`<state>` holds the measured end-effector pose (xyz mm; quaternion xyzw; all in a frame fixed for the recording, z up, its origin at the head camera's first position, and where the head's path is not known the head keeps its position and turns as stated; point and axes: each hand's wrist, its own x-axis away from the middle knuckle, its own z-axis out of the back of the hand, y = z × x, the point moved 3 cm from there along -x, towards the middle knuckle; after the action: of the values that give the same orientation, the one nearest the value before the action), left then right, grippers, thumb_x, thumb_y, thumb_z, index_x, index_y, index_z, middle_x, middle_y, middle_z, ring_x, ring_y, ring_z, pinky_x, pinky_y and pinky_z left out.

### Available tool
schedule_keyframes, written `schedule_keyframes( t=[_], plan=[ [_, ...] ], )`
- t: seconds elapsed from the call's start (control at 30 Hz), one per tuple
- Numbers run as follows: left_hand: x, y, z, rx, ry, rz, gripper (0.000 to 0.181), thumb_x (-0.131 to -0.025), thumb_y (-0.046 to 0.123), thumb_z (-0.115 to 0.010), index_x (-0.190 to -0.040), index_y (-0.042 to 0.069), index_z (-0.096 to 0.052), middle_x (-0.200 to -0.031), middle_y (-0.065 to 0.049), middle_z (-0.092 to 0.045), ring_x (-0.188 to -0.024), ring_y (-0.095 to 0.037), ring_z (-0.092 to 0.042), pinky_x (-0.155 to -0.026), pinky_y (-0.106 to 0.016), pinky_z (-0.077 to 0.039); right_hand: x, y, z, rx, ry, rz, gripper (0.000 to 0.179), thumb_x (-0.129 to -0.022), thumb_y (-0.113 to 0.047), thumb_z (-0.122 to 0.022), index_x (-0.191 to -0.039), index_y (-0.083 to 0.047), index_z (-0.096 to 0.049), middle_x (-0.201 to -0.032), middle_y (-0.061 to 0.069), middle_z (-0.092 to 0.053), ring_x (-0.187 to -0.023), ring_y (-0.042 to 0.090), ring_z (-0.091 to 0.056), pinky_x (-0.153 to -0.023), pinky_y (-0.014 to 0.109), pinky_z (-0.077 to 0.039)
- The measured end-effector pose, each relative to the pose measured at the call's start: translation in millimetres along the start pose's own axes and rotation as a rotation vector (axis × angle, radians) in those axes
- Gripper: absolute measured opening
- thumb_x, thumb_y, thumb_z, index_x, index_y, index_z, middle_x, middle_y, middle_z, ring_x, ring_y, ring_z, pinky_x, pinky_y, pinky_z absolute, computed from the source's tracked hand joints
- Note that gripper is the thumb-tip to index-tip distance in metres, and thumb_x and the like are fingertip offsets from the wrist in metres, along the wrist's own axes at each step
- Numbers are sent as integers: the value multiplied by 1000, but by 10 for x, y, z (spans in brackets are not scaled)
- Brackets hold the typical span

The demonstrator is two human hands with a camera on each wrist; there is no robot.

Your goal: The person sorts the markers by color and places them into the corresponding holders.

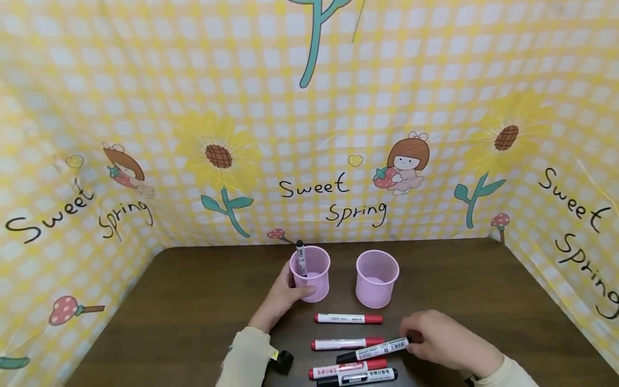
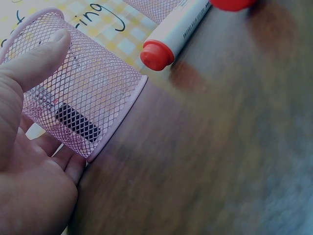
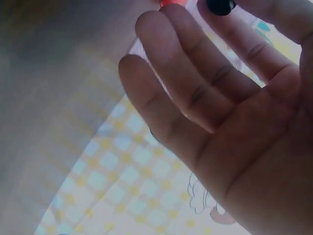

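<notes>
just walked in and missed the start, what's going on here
A person's left hand grips a pink mesh cup holding one black marker. Their right hand pinches one end of a second black marker. The other pink cup stands alongside, with no marker in it. Three red markers and another black one lie on the table.

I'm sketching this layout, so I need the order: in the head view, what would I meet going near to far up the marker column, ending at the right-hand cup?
Nearest black marker → front red marker → middle red marker → back red marker → right pink cup.
</notes>
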<state>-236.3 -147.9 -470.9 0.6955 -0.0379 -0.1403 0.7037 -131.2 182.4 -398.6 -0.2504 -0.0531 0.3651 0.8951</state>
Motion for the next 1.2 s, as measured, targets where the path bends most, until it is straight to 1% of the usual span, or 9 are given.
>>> schedule_keyframes(
  t=[0.1,0.3,0.53,0.73,0.83,0.93,1.07,1.13,1.2],
  plan=[
    [-49,24,2,-5,-9,3,92,-83,7,-81,-158,11,-28,-147,-19,-48,-135,-34,-44,-111,-43,-33,24,14,85,-68,24,1,24,-83,-5,-76,-86,-25,-63,-73,-21,-49,-65,-3,-47,-54,21,-42],
    [-100,55,-11,-12,-31,-8,93,-84,10,-82,-158,10,-26,-146,-21,-47,-133,-35,-45,-110,-43,-34,70,-13,203,-148,91,59,28,-83,-1,-74,-91,-25,-64,-76,-21,-54,-66,-2,-52,-54,22,-47],
    [-62,43,35,-5,-37,-19,91,-85,5,-80,-158,10,-26,-145,-20,-49,-133,-34,-46,-109,-39,-36,80,-82,251,-223,148,105,30,-84,1,-74,-95,-25,-64,-79,-18,-58,-68,0,-55,-56,24,-49],
    [-39,56,82,-6,-30,-32,92,-84,4,-81,-158,7,-26,-146,-22,-47,-134,-36,-44,-110,-40,-35,69,-136,329,-298,195,111,30,-88,2,-72,-102,-23,-65,-90,-11,-64,-76,8,-62,-65,26,-53],
    [-41,61,80,-11,-31,-27,92,-84,4,-80,-159,9,-26,-147,-21,-47,-135,-35,-44,-111,-42,-34,60,-155,376,-345,224,131,32,-88,6,-70,-105,-20,-66,-97,-7,-69,-82,12,-66,-72,27,-55],
    [-42,60,72,-12,-31,-25,94,-84,6,-81,-159,11,-25,-147,-19,-47,-134,-34,-44,-111,-44,-33,41,-165,403,-423,233,145,31,-89,10,-67,-109,-14,-66,-104,-2,-72,-89,17,-69,-76,28,-56],
    [-37,46,57,-6,-26,-24,94,-83,7,-82,-159,12,-26,-145,-19,-49,-132,-33,-46,-110,-44,-33,7,-195,417,-577,254,160,28,-94,14,-58,-114,-5,-61,-111,11,-72,-98,21,-71,-81,32,-57],
    [-27,32,44,-3,-26,-19,93,-84,7,-82,-159,11,-27,-144,-20,-49,-132,-33,-46,-110,-43,-33,-9,-220,425,-639,288,189,29,-96,16,-53,-118,-1,-58,-113,16,-71,-102,23,-70,-83,33,-57],
    [-17,13,24,-1,-26,-14,93,-84,7,-82,-159,10,-27,-144,-21,-49,-132,-35,-45,-110,-42,-33,-30,-245,439,-680,330,205,29,-97,18,-49,-121,3,-55,-115,17,-70,-103,22,-69,-84,34,-57]
  ],
)
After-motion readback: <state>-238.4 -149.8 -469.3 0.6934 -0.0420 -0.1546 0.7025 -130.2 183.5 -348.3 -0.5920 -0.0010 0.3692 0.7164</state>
